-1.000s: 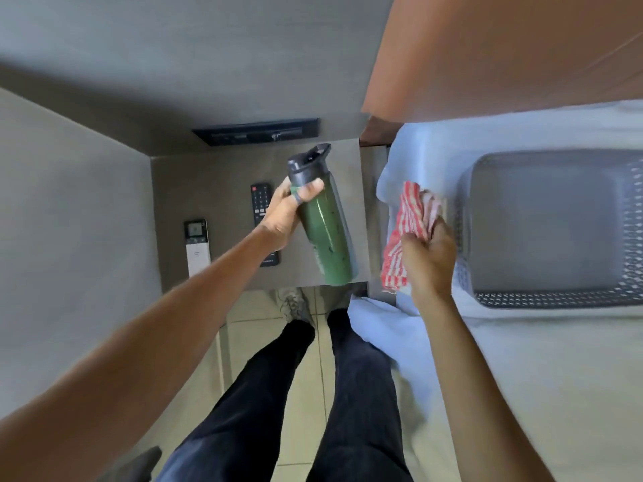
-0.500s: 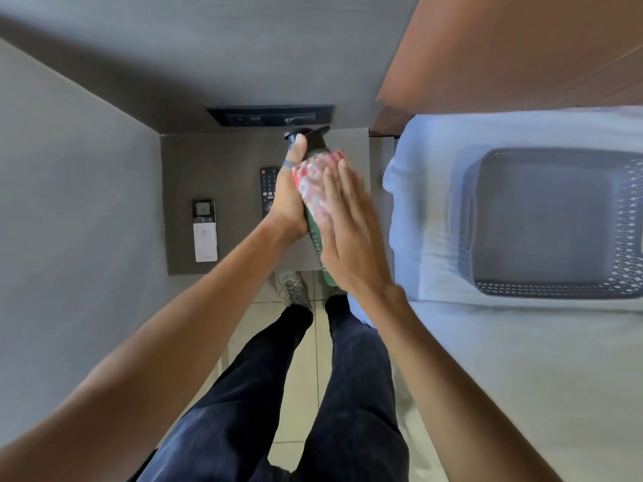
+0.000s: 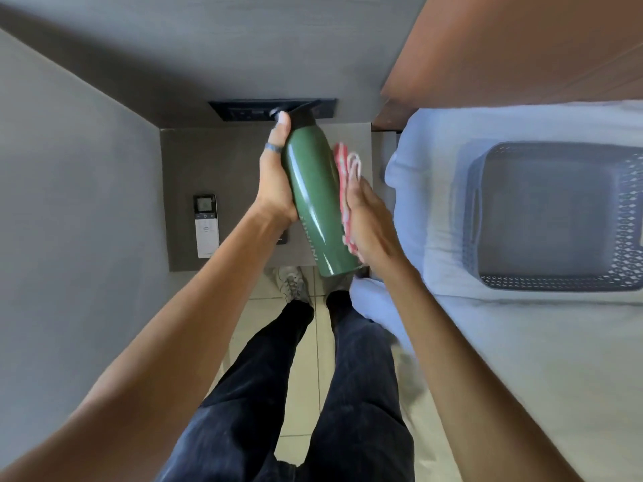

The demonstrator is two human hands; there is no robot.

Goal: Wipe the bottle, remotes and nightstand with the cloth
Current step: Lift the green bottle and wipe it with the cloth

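A green bottle (image 3: 315, 196) with a black lid is held up above the grey nightstand (image 3: 215, 161). My left hand (image 3: 275, 179) grips it from the left side. My right hand (image 3: 370, 217) presses a red-and-white striped cloth (image 3: 346, 182) flat against the bottle's right side. A white remote (image 3: 206, 226) with a small screen lies on the nightstand's left part. A black remote (image 3: 282, 237) is almost wholly hidden under my left wrist.
A bed with a pale blue sheet (image 3: 487, 342) runs along the right, with a grey plastic basket (image 3: 553, 217) on it. A black socket panel (image 3: 250, 111) sits on the wall behind the nightstand. My legs stand on the tiled floor (image 3: 306, 370) below.
My right hand brought the cloth from the bed to the bottle, covered its upper front, then slid down its right side. The bottle's green body now shows again.
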